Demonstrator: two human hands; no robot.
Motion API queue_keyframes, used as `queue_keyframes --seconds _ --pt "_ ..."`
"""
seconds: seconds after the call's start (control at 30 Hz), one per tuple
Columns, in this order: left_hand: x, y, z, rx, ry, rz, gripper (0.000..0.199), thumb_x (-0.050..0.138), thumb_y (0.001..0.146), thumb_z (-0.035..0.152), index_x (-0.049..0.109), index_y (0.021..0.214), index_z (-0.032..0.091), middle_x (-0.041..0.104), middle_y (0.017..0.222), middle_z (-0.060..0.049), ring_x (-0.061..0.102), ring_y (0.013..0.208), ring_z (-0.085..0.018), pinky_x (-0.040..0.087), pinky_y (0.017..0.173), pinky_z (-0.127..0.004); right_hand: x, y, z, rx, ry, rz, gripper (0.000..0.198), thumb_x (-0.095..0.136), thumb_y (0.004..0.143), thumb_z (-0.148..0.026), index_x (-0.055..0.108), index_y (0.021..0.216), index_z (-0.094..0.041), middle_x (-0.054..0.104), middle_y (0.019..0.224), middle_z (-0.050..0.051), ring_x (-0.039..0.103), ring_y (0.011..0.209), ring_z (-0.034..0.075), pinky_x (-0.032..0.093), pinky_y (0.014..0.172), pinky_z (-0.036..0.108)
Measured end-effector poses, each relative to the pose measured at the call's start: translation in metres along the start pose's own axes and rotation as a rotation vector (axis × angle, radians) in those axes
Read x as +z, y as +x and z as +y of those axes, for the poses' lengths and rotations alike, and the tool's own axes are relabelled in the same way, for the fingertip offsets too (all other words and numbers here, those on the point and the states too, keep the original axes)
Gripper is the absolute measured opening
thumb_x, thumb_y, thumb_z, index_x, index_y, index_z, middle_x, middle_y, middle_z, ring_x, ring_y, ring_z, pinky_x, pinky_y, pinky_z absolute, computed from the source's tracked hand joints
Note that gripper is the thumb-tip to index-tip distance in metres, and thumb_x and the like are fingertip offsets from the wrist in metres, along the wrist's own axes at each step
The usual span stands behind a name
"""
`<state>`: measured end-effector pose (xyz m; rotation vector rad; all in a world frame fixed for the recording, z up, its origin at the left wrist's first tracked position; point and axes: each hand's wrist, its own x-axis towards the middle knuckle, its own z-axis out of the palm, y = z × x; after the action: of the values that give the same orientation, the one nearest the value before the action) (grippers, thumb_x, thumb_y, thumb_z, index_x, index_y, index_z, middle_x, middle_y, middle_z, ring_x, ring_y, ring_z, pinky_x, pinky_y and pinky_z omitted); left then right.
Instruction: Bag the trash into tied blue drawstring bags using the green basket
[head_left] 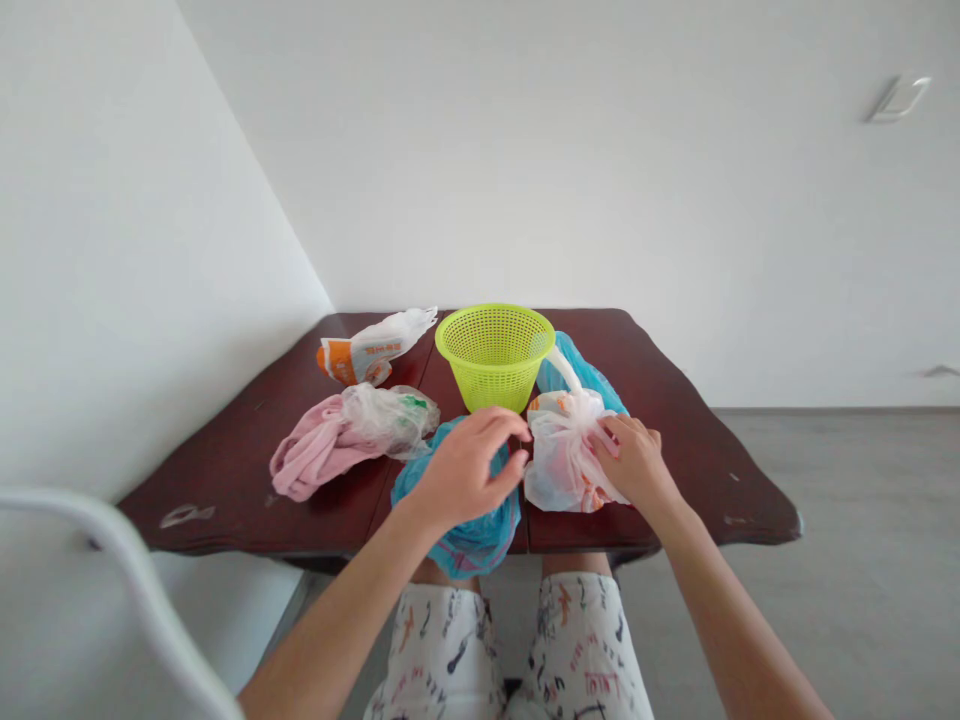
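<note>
My left hand (480, 465) hovers over a crumpled blue plastic bag (480, 545) at the table's front edge. Its thumb and curved fingers are apart, with nothing seen between them. My right hand (634, 460) pinches the gathered neck of a translucent white plastic bag (559, 455) with orange print; something pinkish shows through it. Part of the blue bag is hidden under my left hand and forearm. A yellow-green plastic basket (495, 380) stands upright behind both hands.
On the dark red wooden table (690, 450), a pink cloth (315, 450) and a clear bag (390, 415) lie left. Behind them is a white-and-orange bag (371, 348). Another blue bag (581, 370) lies right of the basket. A white curved tube (127, 570) crosses the lower left.
</note>
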<state>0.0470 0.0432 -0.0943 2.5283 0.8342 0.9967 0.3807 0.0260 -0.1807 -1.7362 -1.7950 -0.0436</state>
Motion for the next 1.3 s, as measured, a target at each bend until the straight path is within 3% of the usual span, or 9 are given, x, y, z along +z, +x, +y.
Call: queue_keyframes --seconds 0.1,0.23,0.37,0.53,0.6,0.83,1.03,1.23,1.3 --pt "0.049 0.030 0.010 -0.004 -0.067 -0.092 0.039 0.079 0.113 0.037 0.065 0.148 0.027 0.072 0.161 -0.014 0.065 0.157 -0.037 0.053 0.135 -0.058 -0.011 0.003 -0.017 -0.120 0.089 0.035 0.020 0.060 0.114 -0.034 0.074 0.104 -0.023 0.079 0.109 0.008 0.070 0.110 0.031 0.044 0.097 0.045" --pt "0.086 0.046 -0.008 -0.110 -0.138 -0.141 0.035 0.079 0.112 0.032 0.070 0.146 0.026 0.080 0.138 -0.011 0.078 0.130 -0.032 0.064 0.116 -0.051 -0.027 -0.002 -0.031 -0.172 0.253 0.143 0.020 0.058 0.115 -0.034 0.066 0.099 -0.026 0.072 0.101 0.006 0.066 0.099 0.028 0.047 0.090 0.041" --pt "0.080 0.039 -0.027 -0.107 -0.193 -0.039 0.015 0.069 0.119 0.035 0.077 0.127 0.025 0.081 0.123 -0.009 0.078 0.118 -0.029 0.062 0.111 -0.046 -0.027 -0.010 -0.025 0.041 0.494 0.285 0.037 0.058 0.119 -0.049 0.061 0.090 -0.026 0.059 0.085 0.000 0.056 0.079 0.021 0.045 0.072 0.034" --pt "0.049 0.028 -0.056 -0.335 -0.235 0.390 0.028 0.065 0.120 0.049 0.072 0.112 0.024 0.079 0.107 -0.007 0.075 0.100 -0.025 0.062 0.092 -0.039 -0.017 -0.010 0.011 0.501 0.869 0.590 0.051 0.073 0.106 -0.071 0.057 0.090 -0.026 0.048 0.076 -0.008 0.040 0.066 0.014 0.034 0.060 0.029" --pt "0.038 0.023 -0.064 -0.405 -0.258 0.388 0.031 0.061 0.120 0.053 0.069 0.116 0.024 0.080 0.109 -0.008 0.076 0.098 -0.025 0.062 0.089 -0.038 -0.015 -0.009 0.024 0.562 0.894 0.559 0.052 0.077 0.100 -0.074 0.061 0.095 -0.024 0.055 0.078 -0.006 0.044 0.068 0.015 0.036 0.061 0.029" --pt "0.019 0.014 -0.027 -0.011 -0.087 0.017 0.073 0.071 0.103 0.021 0.050 0.172 0.030 0.055 0.183 -0.015 0.051 0.171 -0.037 0.038 0.145 -0.059 -0.027 -0.014 0.000 0.103 0.347 0.399 0.056 0.068 0.103 -0.041 0.061 0.155 -0.024 0.070 0.155 0.019 0.069 0.137 0.038 0.053 0.114 0.059" --pt "0.036 0.014 -0.005 -0.049 -0.064 -0.055 0.049 0.070 0.107 0.020 0.065 0.156 0.029 0.078 0.142 -0.011 0.072 0.137 -0.034 0.053 0.127 -0.056 -0.041 -0.014 -0.023 -0.166 0.036 0.140 0.024 0.063 0.110 -0.031 0.076 0.130 -0.029 0.082 0.131 0.010 0.075 0.123 0.036 0.046 0.116 0.063" --pt "0.052 0.009 -0.002 -0.262 -0.418 0.135 0.012 0.071 0.113 0.036 0.072 0.116 0.025 0.080 0.118 -0.008 0.075 0.113 -0.029 0.061 0.105 -0.045 -0.062 -0.065 -0.079 -0.244 0.214 0.673 0.047 0.078 0.095 -0.016 0.073 0.137 -0.037 0.083 0.124 0.012 0.079 0.111 0.042 0.061 0.101 0.068" --pt "0.051 0.010 0.002 -0.317 -0.577 0.125 0.017 0.071 0.114 0.041 0.072 0.114 0.024 0.079 0.110 -0.006 0.075 0.104 -0.026 0.062 0.095 -0.041 -0.055 -0.095 -0.117 -0.400 0.387 0.537 0.058 0.074 0.088 -0.010 0.073 0.137 -0.039 0.083 0.111 0.009 0.079 0.097 0.039 0.067 0.087 0.063"
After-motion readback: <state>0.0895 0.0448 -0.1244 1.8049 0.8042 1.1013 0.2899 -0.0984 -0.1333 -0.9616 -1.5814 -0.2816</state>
